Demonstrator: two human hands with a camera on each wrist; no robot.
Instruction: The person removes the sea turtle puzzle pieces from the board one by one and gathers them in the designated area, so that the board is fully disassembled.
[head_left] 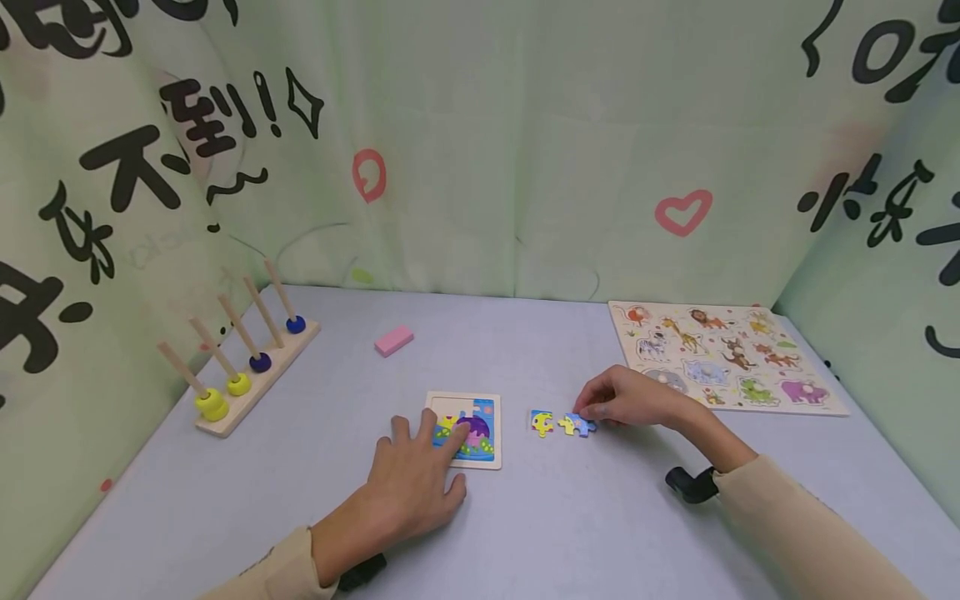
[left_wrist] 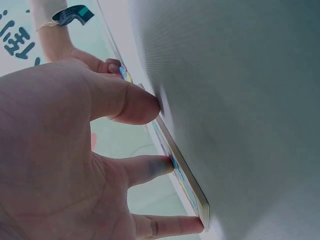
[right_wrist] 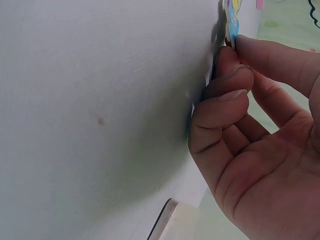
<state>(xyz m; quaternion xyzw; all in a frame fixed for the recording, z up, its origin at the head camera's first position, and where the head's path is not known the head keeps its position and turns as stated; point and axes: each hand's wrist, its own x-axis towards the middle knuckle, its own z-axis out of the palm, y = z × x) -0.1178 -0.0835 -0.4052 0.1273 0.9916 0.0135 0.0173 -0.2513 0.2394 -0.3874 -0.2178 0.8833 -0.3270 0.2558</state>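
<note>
My left hand [head_left: 412,479] rests with spread fingers on a small wooden jigsaw tray [head_left: 497,429]. Inside its pale frame is a colourful picture with a purple shape, partly covered by the fingers. In the left wrist view, fingertips touch the tray's edge [left_wrist: 192,187] and the thumb [left_wrist: 137,105] is down near the table. To the right, my right hand [head_left: 626,397] pinches a blue and yellow jigsaw piece [head_left: 576,425] between thumb and fingers, low over the table. The right wrist view shows this piece [right_wrist: 232,22] at the fingertips, the other fingers curled. A yellow and blue piece [head_left: 542,423] lies between it and the tray.
A wooden stand with several pegs [head_left: 262,375] bearing yellow and blue rings stands at the left. Behind the tray lies a pink block [head_left: 393,341]. An animal puzzle board [head_left: 727,358] lies at the back right, beyond the right hand. Printed curtains [head_left: 517,167] enclose the table.
</note>
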